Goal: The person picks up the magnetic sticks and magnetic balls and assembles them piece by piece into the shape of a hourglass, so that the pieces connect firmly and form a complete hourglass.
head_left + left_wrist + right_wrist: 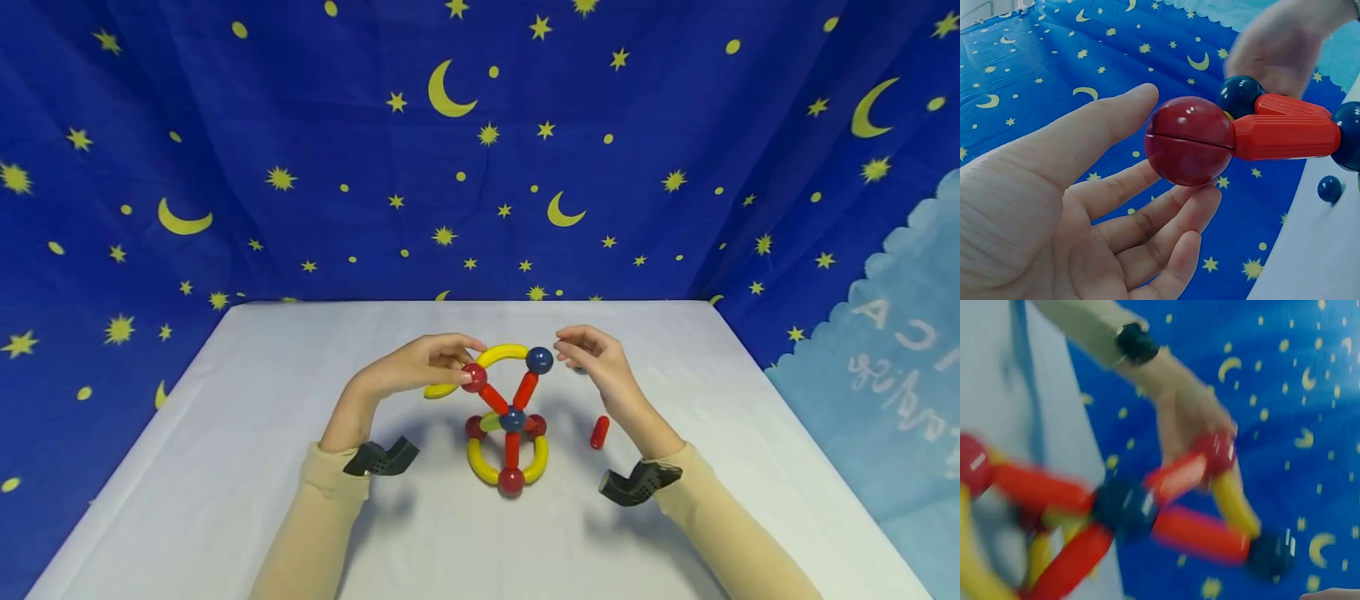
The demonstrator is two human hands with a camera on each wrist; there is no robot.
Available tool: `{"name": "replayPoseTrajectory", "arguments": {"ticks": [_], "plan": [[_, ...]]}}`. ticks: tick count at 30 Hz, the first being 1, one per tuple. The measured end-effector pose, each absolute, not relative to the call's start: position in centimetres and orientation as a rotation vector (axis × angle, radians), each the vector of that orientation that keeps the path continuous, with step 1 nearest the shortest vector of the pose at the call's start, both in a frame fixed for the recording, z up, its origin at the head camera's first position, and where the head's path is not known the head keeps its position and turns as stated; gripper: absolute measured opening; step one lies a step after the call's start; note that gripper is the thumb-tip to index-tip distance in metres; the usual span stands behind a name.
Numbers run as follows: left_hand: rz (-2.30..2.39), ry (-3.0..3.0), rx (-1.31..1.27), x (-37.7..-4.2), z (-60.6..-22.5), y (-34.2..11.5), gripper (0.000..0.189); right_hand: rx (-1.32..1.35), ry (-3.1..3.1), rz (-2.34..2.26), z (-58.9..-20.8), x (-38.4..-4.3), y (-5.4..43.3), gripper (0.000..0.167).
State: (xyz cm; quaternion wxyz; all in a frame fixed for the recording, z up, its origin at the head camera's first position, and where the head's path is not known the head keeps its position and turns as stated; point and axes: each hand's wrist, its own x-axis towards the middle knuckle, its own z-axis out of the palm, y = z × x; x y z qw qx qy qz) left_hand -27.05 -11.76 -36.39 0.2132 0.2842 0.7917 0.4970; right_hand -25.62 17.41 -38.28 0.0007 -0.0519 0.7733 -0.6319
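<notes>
A magnetic stick-and-ball structure stands on the table, built of red straight sticks, yellow curved sticks and red and blue balls. At its upper left, my left hand holds a red ball between thumb and fingers. A yellow curved stick links that ball to a blue ball at the upper right. Another yellow curved stick shows below the left hand; whether it joins the ball is hidden. My right hand hovers just right of the blue ball, apart from it, fingers loosely bent with nothing visible in them.
A loose red stick lies on the white table, below the right hand. Partly covered by that hand is a loose blue ball. A blue star-patterned cloth hangs behind the table.
</notes>
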Motion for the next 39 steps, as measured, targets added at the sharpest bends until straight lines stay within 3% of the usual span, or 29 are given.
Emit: {"name": "replayPoseTrajectory", "arguments": {"ticks": [5, 13, 20, 30, 39], "plan": [[1.376, 2.216, 0.811, -27.0, -36.5, -11.9, 0.044, -0.178, 2.573, -1.877, -41.2, -24.9, 21.6, 0.028], [1.387, 2.186, 0.821, -27.0, -36.7, -11.9, 0.047, -0.410, 2.748, -1.542, -45.7, -23.0, 25.6, 0.027], [1.369, 2.212, 0.817, -27.0, -36.4, -11.9, 0.050, -0.227, 2.837, -1.444, -47.7, -22.3, 25.1, 0.028], [1.375, 2.204, 0.829, -27.3, -36.7, -11.7, 0.049, -0.037, 2.912, -1.314, -47.6, -23.0, 22.5, 0.024], [1.392, 2.182, 0.806, -27.2, -36.6, -11.7, 0.056, -0.018, 2.523, -1.999, -42.6, -21.5, 18.9, 0.035]]}}
